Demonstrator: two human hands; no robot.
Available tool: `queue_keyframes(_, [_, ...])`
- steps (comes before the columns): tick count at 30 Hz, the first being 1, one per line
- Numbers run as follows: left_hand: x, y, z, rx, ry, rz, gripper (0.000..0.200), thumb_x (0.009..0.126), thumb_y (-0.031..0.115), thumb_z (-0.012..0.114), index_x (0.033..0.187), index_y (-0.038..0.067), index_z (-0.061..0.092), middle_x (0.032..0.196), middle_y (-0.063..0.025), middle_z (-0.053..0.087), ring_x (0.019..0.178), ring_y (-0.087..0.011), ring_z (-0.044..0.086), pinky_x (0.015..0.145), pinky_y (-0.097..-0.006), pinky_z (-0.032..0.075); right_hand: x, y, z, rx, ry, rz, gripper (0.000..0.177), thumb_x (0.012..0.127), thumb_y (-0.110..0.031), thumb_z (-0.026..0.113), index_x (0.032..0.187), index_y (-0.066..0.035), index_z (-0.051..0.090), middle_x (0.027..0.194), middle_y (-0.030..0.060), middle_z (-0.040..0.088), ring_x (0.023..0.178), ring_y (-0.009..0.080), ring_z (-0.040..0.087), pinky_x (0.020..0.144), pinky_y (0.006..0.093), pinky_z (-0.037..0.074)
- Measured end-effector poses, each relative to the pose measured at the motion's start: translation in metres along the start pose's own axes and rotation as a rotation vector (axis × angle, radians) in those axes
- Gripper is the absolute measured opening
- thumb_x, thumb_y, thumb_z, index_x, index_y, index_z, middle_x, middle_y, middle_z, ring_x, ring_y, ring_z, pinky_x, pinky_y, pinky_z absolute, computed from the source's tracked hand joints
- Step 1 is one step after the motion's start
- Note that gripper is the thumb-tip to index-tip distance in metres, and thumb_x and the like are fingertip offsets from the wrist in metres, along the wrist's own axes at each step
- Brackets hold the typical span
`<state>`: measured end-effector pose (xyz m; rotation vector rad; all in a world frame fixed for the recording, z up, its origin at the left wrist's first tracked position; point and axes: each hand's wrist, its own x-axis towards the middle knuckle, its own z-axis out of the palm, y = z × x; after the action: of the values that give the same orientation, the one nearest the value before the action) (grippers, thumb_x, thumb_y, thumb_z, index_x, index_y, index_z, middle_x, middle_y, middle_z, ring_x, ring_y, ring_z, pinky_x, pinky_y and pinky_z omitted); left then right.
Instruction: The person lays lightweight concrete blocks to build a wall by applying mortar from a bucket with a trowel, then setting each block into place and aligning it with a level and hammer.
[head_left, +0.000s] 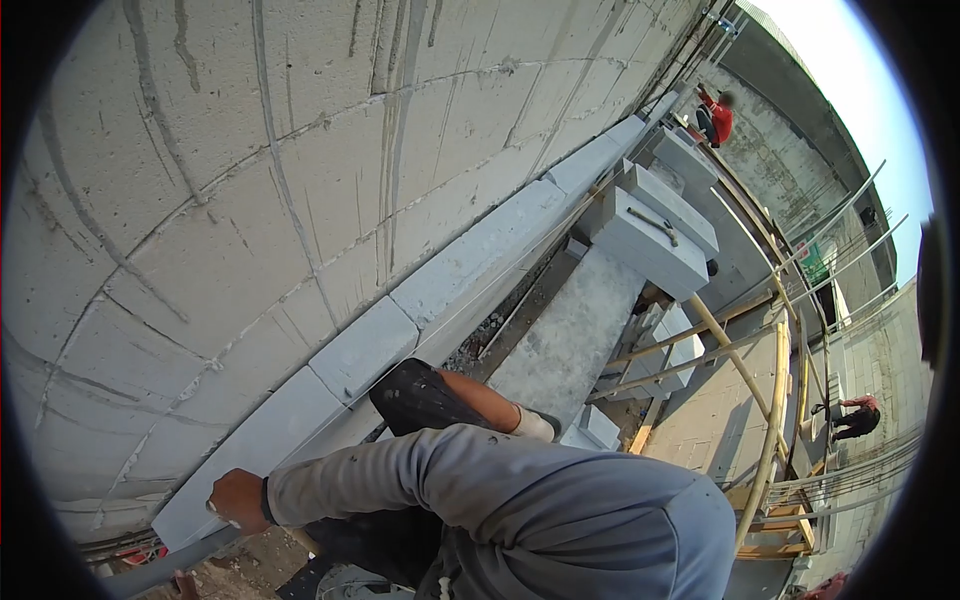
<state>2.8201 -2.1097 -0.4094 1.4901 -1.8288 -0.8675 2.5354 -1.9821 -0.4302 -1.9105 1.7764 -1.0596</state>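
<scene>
My right hand (238, 500) is at the lower left, at the end of a grey sleeve that crosses the lower view. Its fingers are curled; what they hold, if anything, is hidden. It is over the end of a long pale block (255, 440) in the row along the wall base. A grey pipe (170, 575) runs just below the hand. My left hand does not show. Beside the row is my bent knee (410, 395) in dark cloth.
A tall block wall (250, 230) fills the left. Stacked blocks (650, 245) carry a hammer-like tool (655, 224) beyond a grey plank (570, 330). Bamboo poles (778, 420) stand right. A person in red (720, 120) crouches far off; another person (858, 418) is at right.
</scene>
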Motion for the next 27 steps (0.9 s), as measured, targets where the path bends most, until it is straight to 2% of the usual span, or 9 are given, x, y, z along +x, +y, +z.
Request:
queue_keyframes(2, [0.0,-0.003,-0.001,-0.01,-0.013,0.001,0.041,0.089,0.023,0.054,0.122,-0.001,0.051,0.112,-0.0172,0.059,0.104,-0.0251,0.055,0.095,-0.0367,0.044,-0.002,-0.002,0.001,0.031,0.015,0.003,0.021,0.051,-0.014,0.067,0.067,-0.003,0.06,0.066,0.0158,0.061,0.068,0.0349,0.061,0.061,0.0417,0.049])
queue_keyframes(10, [0.015,-0.027,-0.014,-0.076,-0.047,-0.114,0.03,0.088,0.027,0.053,0.112,0.009,0.056,0.087,-0.0014,0.057,0.066,-0.0099,0.043,0.059,-0.0234,0.031,-0.007,0.003,0.007,0.012,-0.023,0.009,0.02,0.052,-0.014,0.067,0.067,-0.003,0.058,0.066,0.0157,0.06,0.069,0.035,0.061,0.062,0.0421,0.049])
queue_keyframes(14, [0.056,-0.061,-0.03,-0.244,-0.191,-0.438,0.025,0.088,0.029,0.053,0.106,0.014,0.059,0.074,0.0065,0.056,0.047,-0.0024,0.037,0.041,-0.0168,0.024,-0.002,0.008,0.008,0.001,-0.052,0.027,0.021,0.055,-0.014,0.066,0.072,-0.004,0.059,0.069,0.0148,0.061,0.071,0.0344,0.061,0.064,0.0416,0.049])
queue_keyframes(15, [0.078,-0.092,-0.033,-0.266,-0.169,-0.421,0.021,0.088,0.028,0.053,0.103,0.015,0.06,0.067,0.0079,0.053,0.04,0.0001,0.029,0.036,-0.0181,0.016,-0.005,0.01,0.005,-0.021,-0.029,-0.017,0.022,0.058,-0.013,0.066,0.077,-0.004,0.059,0.072,0.0133,0.061,0.074,0.0325,0.061,0.065,0.0402,0.049])
queue_keyframes(16, [0.091,-0.131,-0.03,-0.454,0.011,-0.302,0.012,0.087,0.024,0.053,0.08,0.013,0.054,0.054,0.0069,0.042,0.039,-0.0022,0.029,0.033,-0.0193,0.016,-0.006,0.01,0.003,-0.074,-0.051,-0.006,0.025,0.061,-0.015,0.066,0.083,-0.005,0.058,0.074,0.0115,0.059,0.075,0.031,0.06,0.066,0.0392,0.048])
queue_keyframes(18, [0.101,-0.094,-0.016,-0.509,-0.125,-0.377,0.014,0.088,0.021,0.054,0.096,0.011,0.061,0.063,0.0082,0.048,0.046,-0.0011,0.038,0.036,-0.0189,0.023,-0.005,0.006,-0.004,-0.061,-0.036,0.014,0.016,0.072,-0.014,0.061,0.086,-0.005,0.058,0.073,0.0115,0.059,0.073,0.0303,0.06,0.064,0.0401,0.048])
queue_keyframes(21, [0.116,-0.067,-0.001,-0.46,-0.303,-0.063,0.025,0.086,0.026,0.061,0.104,0.007,0.063,0.072,0.0063,0.053,0.062,-0.0054,0.045,0.055,-0.0192,0.035,-0.003,0.002,-0.014,-0.025,0.025,0.042,0.01,0.079,-0.006,0.054,0.088,-0.008,0.058,0.074,0.0113,0.06,0.07,0.0311,0.06,0.06,0.0395,0.048])
queue_keyframes(25, [0.126,-0.033,-0.004,-0.401,-0.258,-0.12,0.022,0.084,0.024,0.064,0.098,0.006,0.064,0.071,0.0045,0.057,0.055,-0.0041,0.044,0.048,-0.0187,0.034,0.0,0.001,-0.015,-0.014,0.075,0.078,0.021,0.08,-0.006,0.055,0.101,-0.007,0.059,0.083,0.0116,0.059,0.077,0.0307,0.058,0.063,0.0393,0.046])
queue_keyframes(27, [0.13,-0.02,-0.008,-0.382,-0.363,-0.177,0.021,0.083,0.023,0.065,0.096,0.006,0.064,0.071,0.0028,0.06,0.051,-0.0036,0.043,0.044,-0.0185,0.031,0.01,-0.008,-0.015,-0.176,0.146,-0.128,0.039,0.077,-0.008,0.057,0.115,-0.008,0.054,0.095,0.0111,0.056,0.093,0.0283,0.053,0.076,0.0381,0.043])
